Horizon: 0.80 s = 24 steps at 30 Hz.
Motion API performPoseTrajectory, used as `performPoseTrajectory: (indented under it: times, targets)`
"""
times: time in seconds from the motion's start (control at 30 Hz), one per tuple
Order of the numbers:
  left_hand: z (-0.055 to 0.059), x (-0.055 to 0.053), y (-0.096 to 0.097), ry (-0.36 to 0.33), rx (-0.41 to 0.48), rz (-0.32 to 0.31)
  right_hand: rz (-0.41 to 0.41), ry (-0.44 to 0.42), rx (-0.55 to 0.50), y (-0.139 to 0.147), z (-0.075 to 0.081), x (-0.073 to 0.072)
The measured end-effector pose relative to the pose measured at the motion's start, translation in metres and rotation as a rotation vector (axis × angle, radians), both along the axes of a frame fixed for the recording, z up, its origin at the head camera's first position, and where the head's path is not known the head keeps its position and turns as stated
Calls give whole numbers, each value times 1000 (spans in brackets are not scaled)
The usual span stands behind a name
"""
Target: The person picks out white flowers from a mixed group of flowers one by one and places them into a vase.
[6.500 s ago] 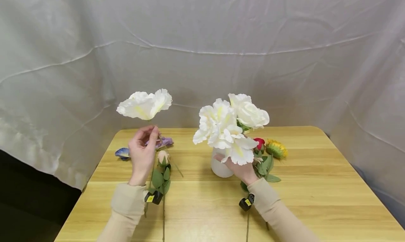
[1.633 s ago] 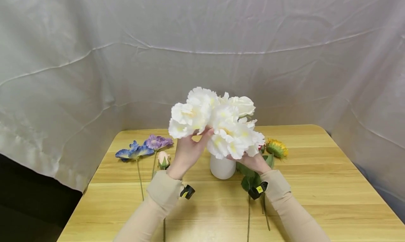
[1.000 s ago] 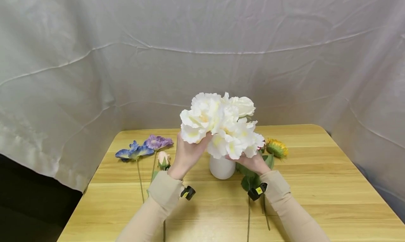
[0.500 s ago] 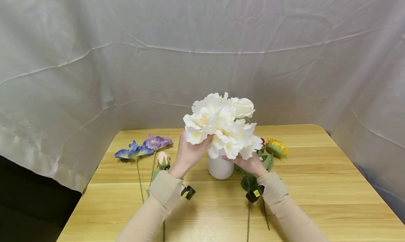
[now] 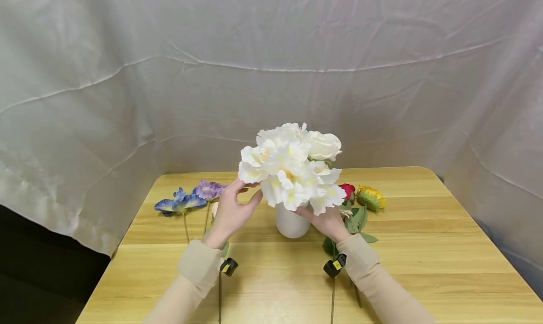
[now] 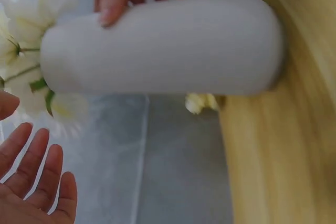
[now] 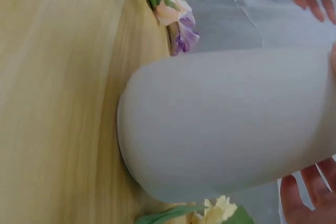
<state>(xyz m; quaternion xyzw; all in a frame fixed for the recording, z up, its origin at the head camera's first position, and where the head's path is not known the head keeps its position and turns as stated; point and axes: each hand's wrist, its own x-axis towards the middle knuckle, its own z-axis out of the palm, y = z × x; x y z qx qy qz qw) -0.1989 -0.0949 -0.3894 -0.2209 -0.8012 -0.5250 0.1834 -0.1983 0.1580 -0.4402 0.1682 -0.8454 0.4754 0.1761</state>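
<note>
A white vase (image 5: pixel 292 222) stands upright on the wooden table, holding a bunch of ruffled white flowers (image 5: pixel 288 168) and a white rose (image 5: pixel 324 146). My right hand (image 5: pixel 330 222) grips the vase near its neck; the left wrist view shows that thumb (image 6: pixel 111 6) lying on the vase wall, and the right wrist view shows fingers (image 7: pixel 312 195) on its other side. My left hand (image 5: pixel 231 213) is just left of the blooms with fingers spread and holds nothing. The left wrist view shows a gap between this hand (image 6: pixel 39 182) and the vase. Blooms hide the vase's mouth in the head view.
Blue (image 5: pixel 179 202) and purple (image 5: pixel 208 190) flowers lie at the left, with a pale rose (image 5: pixel 215 209) partly behind my left hand. A red rose (image 5: pixel 348 190) and a sunflower (image 5: pixel 371 198) lie at the right. Grey cloth (image 5: pixel 271 102) hangs behind.
My left hand brought a white flower from the left into the vase, let go of it and drew back left. The right hand stays at the vase, which has shifted slightly left.
</note>
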Motion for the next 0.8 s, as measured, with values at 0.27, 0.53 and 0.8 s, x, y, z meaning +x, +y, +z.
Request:
performPoseTrajectory:
  times: [0.27, 0.53, 0.8]
  targets:
    - [-23, 7, -31, -34, -143, 75, -25, -49, -14, -12, 3, -9]
    - [-35, 12, -51, -37, -251, 112, -20, -57, -33, -14, 5, -18]
    - [-45, 14, -67, -45, -351, 142, 68, -57, -47, -2, 2, -17]
